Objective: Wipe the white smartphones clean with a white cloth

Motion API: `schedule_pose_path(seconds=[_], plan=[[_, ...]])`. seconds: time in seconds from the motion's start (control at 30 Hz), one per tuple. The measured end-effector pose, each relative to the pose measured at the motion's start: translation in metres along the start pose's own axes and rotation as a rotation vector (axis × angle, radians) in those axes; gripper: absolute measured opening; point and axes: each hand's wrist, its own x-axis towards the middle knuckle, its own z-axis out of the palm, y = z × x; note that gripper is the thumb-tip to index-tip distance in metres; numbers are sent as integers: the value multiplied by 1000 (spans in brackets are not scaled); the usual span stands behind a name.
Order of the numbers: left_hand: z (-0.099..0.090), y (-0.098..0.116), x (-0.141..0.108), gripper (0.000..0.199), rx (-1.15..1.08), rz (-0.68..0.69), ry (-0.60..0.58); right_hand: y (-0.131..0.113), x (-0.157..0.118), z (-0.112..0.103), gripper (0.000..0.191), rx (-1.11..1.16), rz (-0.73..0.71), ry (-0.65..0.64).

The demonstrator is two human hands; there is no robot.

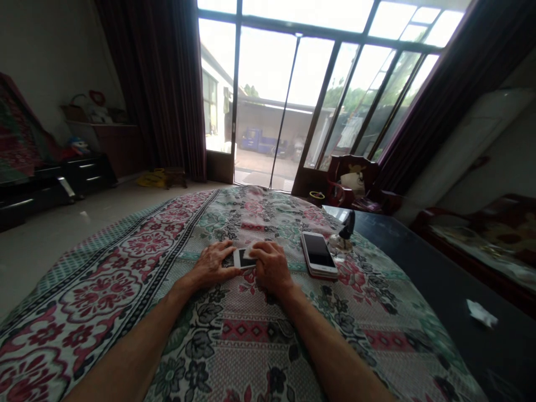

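Left hand (211,265): kept flat and not closed, fingers laid over the left end of the white smartphone (243,259).
Right hand (271,269): curled, a white tissue (250,251) pinched against the phone.
Phone position: 12 o'clock, between both hands, on the floral bedspread (247,329).
Nearby: a second smartphone (318,255) is laid screen-up at 1 o'clock, just beside the right hand; a glass ornament (341,241) is placed beyond it.
Farther: crumpled paper (481,314) is seen at 3 o'clock on a dark tabletop (435,279).
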Motion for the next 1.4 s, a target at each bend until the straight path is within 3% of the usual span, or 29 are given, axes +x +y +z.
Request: schedule_pose_path(seconds=[0.1, 0.17, 0.37, 0.47, 0.6, 0.73, 0.83, 1.13, 1.4], plan=[[-4, -1, 0, 61, -16, 15, -4, -13, 1, 9, 31, 57, -126, -129], [-5, -2, 0, 58, -31, 21, 7, -15, 1, 11, 29, 62, -103, -164], [-7, -1, 0, 55, -62, 13, 26, 13, 1, 1, 28, -77, 260, -34], [-8, 0, 0, 56, -50, 3, 21, 21, 0, -5, 32, -129, 354, 43], [-7, -1, 0, 57, -29, -5, 24, 5, 3, 0, 38, -61, 222, 52], [-2, -3, 0, 59, -2, -12, 30, -20, 4, 12, 31, 58, -20, -117], [0, -5, 1, 60, 33, 1, 30, -28, 4, 15, 23, 83, -81, -188], [2, -10, 3, 57, 44, 9, 11, -30, 2, 15, 22, -7, -43, -189], [-6, -3, 3, 60, -8, 13, -9, -8, 6, 14, 26, -114, 223, -112]])
